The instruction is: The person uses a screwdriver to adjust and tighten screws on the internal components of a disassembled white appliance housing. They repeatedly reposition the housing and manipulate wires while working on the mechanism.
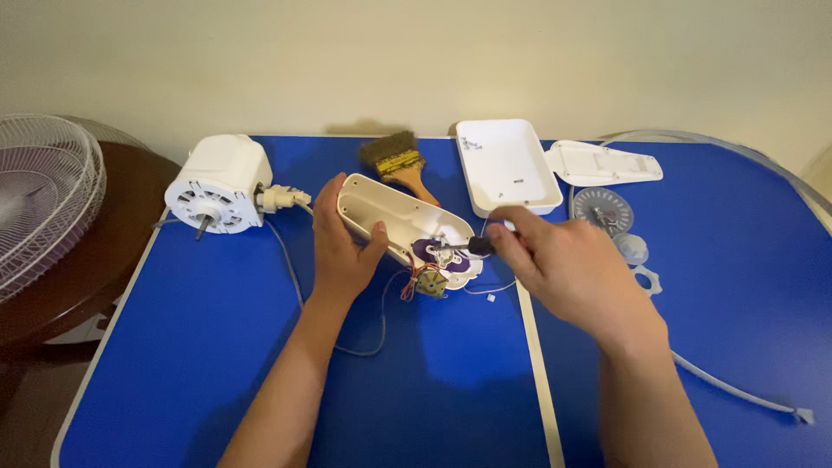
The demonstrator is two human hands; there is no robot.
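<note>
While the left hand (pixel 342 247) grasps the white housing (pixel 394 221) at its near edge, tilting it on the blue surface (pixel 199 347), the right hand (pixel 563 269) pinches a black-handled screwdriver (pixel 472 246), its tip down in the housing's open end. Wires and a small switch (pixel 431 282) hang beneath. A motor (pixel 221 184) sits left of the housing, with a brush (pixel 399 163), a tray (pixel 507 166) and a cover (pixel 604 162) behind.

Surface: blue folding table (pixel 208 347)
Far left: white fan motor (pixel 218 184)
Far middle: paintbrush (pixel 400 165), white tray (pixel 507 166)
Far right: white cover plate (pixel 607 162), round clear knob (pixel 602 209)
</note>
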